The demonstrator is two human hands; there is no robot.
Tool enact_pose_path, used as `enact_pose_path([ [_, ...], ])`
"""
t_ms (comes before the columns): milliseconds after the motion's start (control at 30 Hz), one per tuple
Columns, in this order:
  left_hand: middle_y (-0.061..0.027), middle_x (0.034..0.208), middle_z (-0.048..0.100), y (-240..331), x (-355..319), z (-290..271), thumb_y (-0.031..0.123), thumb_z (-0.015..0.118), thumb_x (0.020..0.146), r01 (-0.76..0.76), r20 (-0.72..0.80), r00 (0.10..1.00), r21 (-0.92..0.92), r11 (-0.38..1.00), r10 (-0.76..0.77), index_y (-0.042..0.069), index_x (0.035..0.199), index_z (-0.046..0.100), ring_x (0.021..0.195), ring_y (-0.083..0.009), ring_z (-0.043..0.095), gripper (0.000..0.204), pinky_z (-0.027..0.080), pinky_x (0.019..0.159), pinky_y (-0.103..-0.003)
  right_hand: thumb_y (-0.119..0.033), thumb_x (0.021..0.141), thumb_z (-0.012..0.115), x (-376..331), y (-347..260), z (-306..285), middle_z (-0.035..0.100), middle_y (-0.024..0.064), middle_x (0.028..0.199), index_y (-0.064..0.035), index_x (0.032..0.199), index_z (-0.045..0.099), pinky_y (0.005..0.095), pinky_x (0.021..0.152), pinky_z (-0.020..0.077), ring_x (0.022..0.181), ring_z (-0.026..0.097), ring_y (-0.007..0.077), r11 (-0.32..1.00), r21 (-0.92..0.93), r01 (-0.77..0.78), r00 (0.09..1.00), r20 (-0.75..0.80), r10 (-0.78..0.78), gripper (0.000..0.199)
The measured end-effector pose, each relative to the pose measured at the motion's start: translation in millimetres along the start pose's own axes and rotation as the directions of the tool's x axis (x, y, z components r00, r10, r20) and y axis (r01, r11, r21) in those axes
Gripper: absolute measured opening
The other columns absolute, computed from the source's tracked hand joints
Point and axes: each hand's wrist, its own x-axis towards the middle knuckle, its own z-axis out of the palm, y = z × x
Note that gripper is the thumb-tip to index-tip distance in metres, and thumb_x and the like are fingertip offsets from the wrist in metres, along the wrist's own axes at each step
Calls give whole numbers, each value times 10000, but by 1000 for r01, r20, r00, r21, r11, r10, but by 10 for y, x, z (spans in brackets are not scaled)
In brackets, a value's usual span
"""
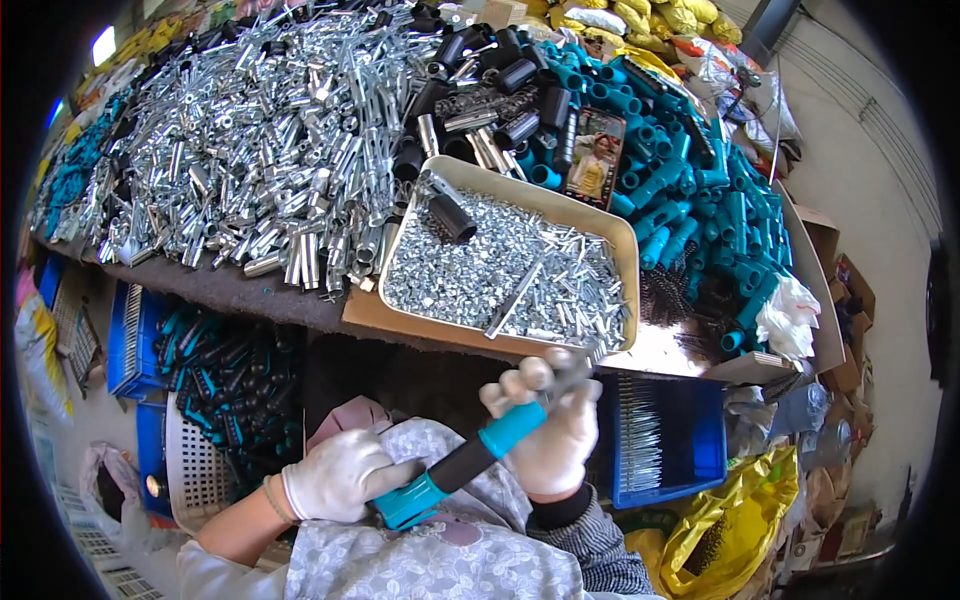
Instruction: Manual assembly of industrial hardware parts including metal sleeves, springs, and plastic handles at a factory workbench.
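**Both gloved hands on one teal-and-black handle**

Evidently braced for fitting, a teal-and-black plastic tool handle [463,463] slants between both white-gloved hands. The left hand [338,473] has its fingers curled tight round the lower teal end, steadying it near the lap. The right hand [548,430] wraps the upper teal section, fingertips pinching a small silver metal part [572,368] at the tip. Just beyond those fingertips lies a beige metal tray of silver screws and nuts [618,240], close for easy picking; a blue plastic crate [700,400] sits beside the right hand.
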Motion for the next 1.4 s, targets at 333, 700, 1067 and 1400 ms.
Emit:
enact_pose_path([
  [333,-134,785,692,-96,-28,128,273,674,786,417,272,878,-33,908,-393,97,983,667,743,-364,684,265,535,662,-475,-379,1027,441,399,662,-1868,439,12,602,-169,707,434,347,620,394,523,394,181,932,125,-340,595,-738,317,382],
  [700,-166,924,681,-553,-13,1012,318,625,885,605,33,782,-279,746,-622,139,1220,597,843,-365,677,381,543,726,-480,-247,1009,528,1709,2739,-3552,689,81,915,-30,1146,656,398,797,531,823,652,237,465,-548,-696,707,-406,579,288],
  [1067,-142,854,701,-740,162,1414,407,680,799,743,41,660,-184,644,-750,177,1020,696,793,-364,676,319,537,680,-507,-245,1004,536,1398,3857,-2923,695,83,945,-21,1158,658,386,810,529,849,653,230,183,-734,-654,453,-186,872,298],
  [1400,-130,862,697,-743,175,1630,395,696,742,771,44,626,-185,609,-779,189,1047,658,807,-374,674,371,539,680,-504,-244,999,543,734,4152,-2677,700,85,972,-14,1168,660,375,822,527,872,654,224,72,-858,-509,306,-102,947,308],
])
